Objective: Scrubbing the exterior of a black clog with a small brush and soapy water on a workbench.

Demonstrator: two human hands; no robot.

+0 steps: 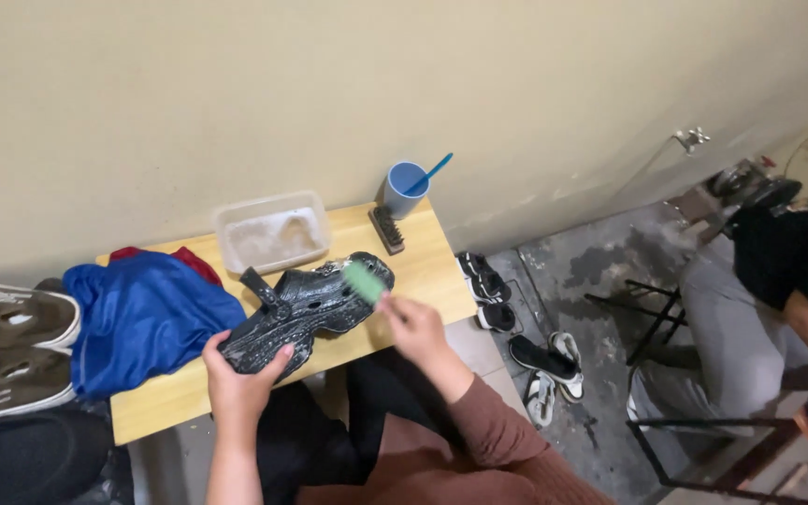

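A wet black clog sandal [315, 304] lies on its side on a low wooden table [427, 266]. My left hand [236, 379] grips the sandal's heel end at the table's front edge. My right hand [415, 327] holds a green brush [363, 281] pressed against the sandal's toe end. The brush looks blurred from motion.
A clear plastic tub [271, 234] of sudsy water, a blue cup [404, 190] with a blue toothbrush, and a dark brush [386, 229] stand at the back. Blue and red cloth [142, 318] lies left, grey sneakers [7, 351] beyond. Shoes [490, 292] and sandals [544, 369] lie on the floor; another person [778, 299] sits at the right.
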